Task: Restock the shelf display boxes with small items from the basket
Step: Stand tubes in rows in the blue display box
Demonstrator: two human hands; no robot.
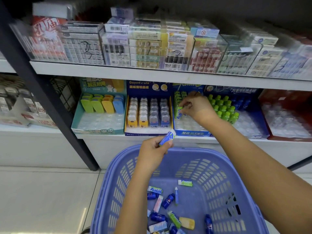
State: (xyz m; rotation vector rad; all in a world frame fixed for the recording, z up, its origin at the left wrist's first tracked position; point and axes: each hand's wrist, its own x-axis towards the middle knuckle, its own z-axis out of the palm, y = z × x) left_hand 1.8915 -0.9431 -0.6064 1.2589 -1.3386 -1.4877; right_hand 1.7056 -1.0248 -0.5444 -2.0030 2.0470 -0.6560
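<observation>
While your right hand (pixel 196 107) pinches a green eraser (pixel 179 114) into the display box (pixel 192 133) at 1 o'clock, your left hand (pixel 152 152) grips the next eraser (pixel 166 138), likely staged to follow. Basket (pixel 202 152) at 6 o'clock holds the rest.

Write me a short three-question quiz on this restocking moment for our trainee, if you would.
1. True or false: the left hand holds nothing.
2. Where is the right hand setting its green pack? A) teal box B) yellow-edged box C) blue box under that hand
3. Fill in: the unshelved stock lies in the ____.
Key: 1 false, it pinches a blue pack; 2 C; 3 basket.
</observation>
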